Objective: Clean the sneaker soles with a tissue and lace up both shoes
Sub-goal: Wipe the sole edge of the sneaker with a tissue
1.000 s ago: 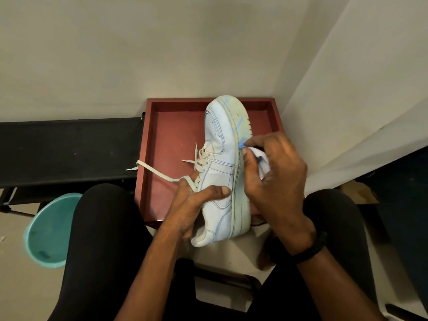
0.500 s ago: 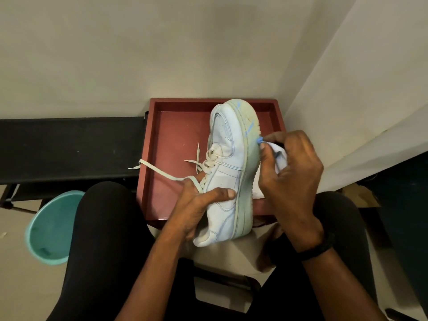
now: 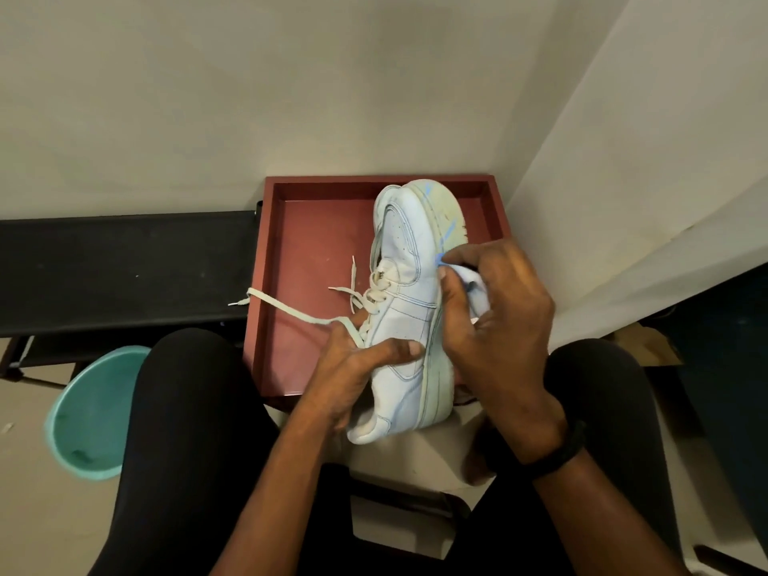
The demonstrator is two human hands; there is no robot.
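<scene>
A white sneaker [image 3: 405, 309] lies on its side over a red tray [image 3: 307, 259], toe pointing away, sole edge facing right with blue marks near the toe. My left hand [image 3: 353, 367] grips the shoe around its heel and collar, thumb across the side panel. My right hand [image 3: 494, 322] holds a bunched white tissue [image 3: 471, 282] stained blue and presses it against the sole edge at mid-length. Loose cream laces [image 3: 299, 311] trail left over the tray rim. Only one shoe is in view.
A black bench [image 3: 120, 268] runs along the wall at left. A teal basin [image 3: 89, 413] sits on the floor beside my left knee. A white wall and curtain close off the right side. My knees flank a pale stool below the tray.
My right hand with the tissue slid away along the sole edge towards the toe, then back a little towards mid-length. My left hand kept its grip on the shoe.
</scene>
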